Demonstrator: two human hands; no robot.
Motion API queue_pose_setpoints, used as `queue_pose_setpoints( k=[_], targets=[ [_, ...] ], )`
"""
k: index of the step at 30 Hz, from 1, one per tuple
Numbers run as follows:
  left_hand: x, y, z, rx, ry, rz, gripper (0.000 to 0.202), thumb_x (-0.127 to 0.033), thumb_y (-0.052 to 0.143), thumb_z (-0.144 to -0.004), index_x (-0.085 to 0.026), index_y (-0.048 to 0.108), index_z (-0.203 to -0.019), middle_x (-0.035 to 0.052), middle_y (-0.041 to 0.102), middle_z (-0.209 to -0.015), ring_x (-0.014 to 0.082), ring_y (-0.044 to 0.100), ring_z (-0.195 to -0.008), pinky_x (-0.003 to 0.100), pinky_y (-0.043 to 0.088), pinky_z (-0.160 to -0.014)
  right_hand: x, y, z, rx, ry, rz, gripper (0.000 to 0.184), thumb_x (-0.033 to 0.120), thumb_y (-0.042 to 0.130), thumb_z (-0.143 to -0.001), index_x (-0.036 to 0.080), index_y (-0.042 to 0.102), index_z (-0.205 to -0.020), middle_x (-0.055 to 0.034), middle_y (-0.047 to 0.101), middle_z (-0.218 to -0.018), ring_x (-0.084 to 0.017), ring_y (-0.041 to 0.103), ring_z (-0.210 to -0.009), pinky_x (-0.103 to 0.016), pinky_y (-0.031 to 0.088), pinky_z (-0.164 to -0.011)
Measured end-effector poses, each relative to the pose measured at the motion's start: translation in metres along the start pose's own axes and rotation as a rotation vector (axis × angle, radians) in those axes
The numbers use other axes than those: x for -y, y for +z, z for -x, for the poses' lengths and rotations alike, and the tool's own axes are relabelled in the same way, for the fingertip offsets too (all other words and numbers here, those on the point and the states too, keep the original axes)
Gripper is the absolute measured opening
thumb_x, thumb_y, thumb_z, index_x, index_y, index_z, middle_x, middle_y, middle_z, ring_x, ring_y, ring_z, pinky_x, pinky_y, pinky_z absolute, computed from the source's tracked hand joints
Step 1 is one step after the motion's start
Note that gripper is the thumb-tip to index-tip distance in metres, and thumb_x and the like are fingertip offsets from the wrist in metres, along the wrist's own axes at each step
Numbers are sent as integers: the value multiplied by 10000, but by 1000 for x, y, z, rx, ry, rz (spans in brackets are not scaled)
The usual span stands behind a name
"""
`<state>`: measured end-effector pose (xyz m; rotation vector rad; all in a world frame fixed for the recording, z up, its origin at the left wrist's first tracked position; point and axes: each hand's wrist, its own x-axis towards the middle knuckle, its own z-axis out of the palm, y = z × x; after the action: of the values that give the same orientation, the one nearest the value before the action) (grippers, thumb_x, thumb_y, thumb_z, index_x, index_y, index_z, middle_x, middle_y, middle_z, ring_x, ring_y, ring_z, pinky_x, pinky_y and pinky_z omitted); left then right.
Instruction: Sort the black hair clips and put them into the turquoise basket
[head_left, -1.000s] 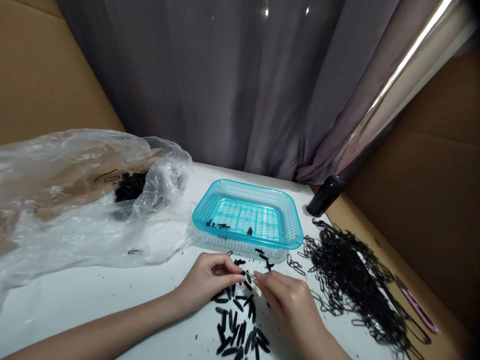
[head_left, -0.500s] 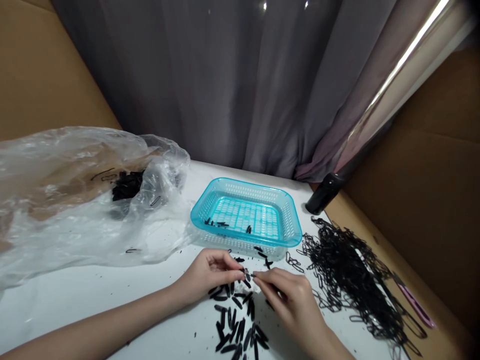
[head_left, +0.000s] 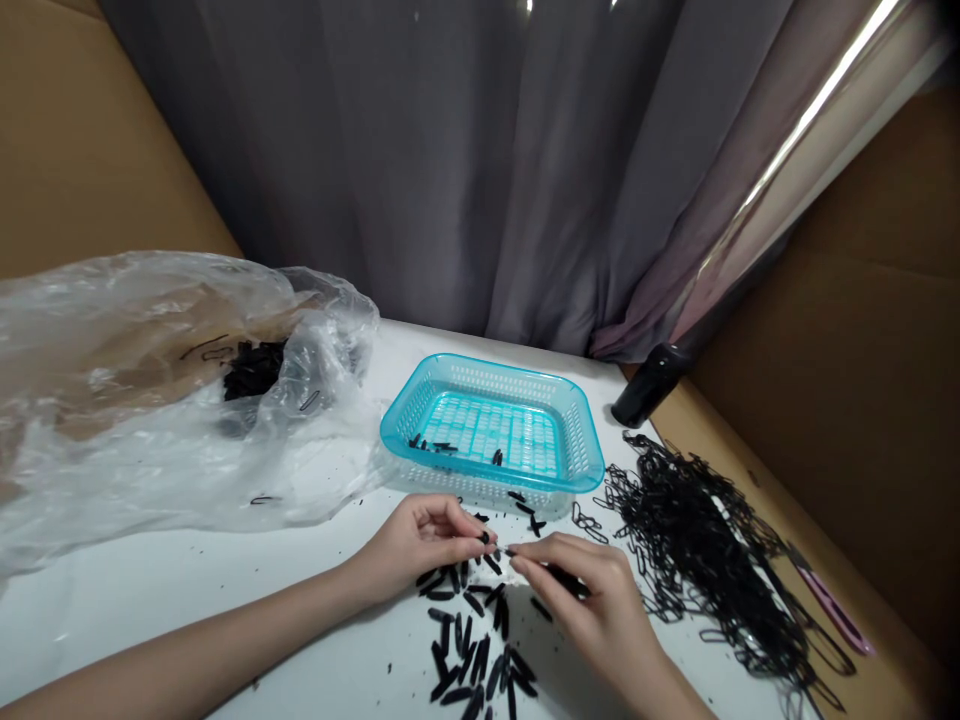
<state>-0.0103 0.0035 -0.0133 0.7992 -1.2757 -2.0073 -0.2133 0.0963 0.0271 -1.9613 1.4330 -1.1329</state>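
Note:
My left hand (head_left: 424,540) pinches a small black piece (head_left: 484,538) between thumb and fingertips, above the middle of the white table. Facing it, my right hand (head_left: 581,585) is closed on a slim black tool (head_left: 568,580) whose thin, pale tip points at the piece; its exact kind is too small to make out. Beneath and in front of both hands lie several short black elongated pieces (head_left: 480,660), scattered loosely. Just behind the hands stands a turquoise plastic basket (head_left: 491,476) with a few similar black pieces inside.
A clear plastic bag (head_left: 150,470) holding a dark bundle (head_left: 255,370) spreads over the left side. On the right are a heap of thin black loops (head_left: 697,540), a pink-handled cutting tool (head_left: 832,610) and a black cylinder (head_left: 649,385). Grey curtains (head_left: 420,180) hang behind.
My right hand has turned slightly, so more of the black tool shows in its grip. The piece in my left fingers has shifted a little; the rest looks the same.

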Motion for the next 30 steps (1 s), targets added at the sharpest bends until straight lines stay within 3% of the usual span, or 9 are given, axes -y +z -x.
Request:
queue_pose_setpoints(
  k=[5, 11, 30],
  targets=[
    [2, -3, 0, 39, 32, 32, 304, -302, 935, -616, -133, 688, -673, 51, 779, -846, 131, 721, -817, 199, 546, -755, -2, 0, 1, -33, -112, 104, 182, 169, 579, -925, 219, 747, -971, 19, 725, -820, -27, 684, -716, -80, 490, -671],
    [4, -2, -1, -9, 92, -6, 314, -308, 946, -586, -130, 689, -614, 37, 732, -724, 123, 681, -747, 198, 527, -705, -4, 6, 5, -61, -205, 180, 224, 143, 558, -927, 226, 725, -1051, 6, 710, -814, -41, 679, -703, -103, 517, -675],
    [5, -5, 0, 27, 133, -73, 275, -299, 916, -637, -131, 697, -639, 49, 726, -779, 127, 675, -773, 203, 531, -721, -3, 7, 5, -37, -120, 149, 217, 209, 545, -944, 207, 754, -1002, -17, 728, -822, -55, 691, -702, -106, 526, -678]
  ],
)
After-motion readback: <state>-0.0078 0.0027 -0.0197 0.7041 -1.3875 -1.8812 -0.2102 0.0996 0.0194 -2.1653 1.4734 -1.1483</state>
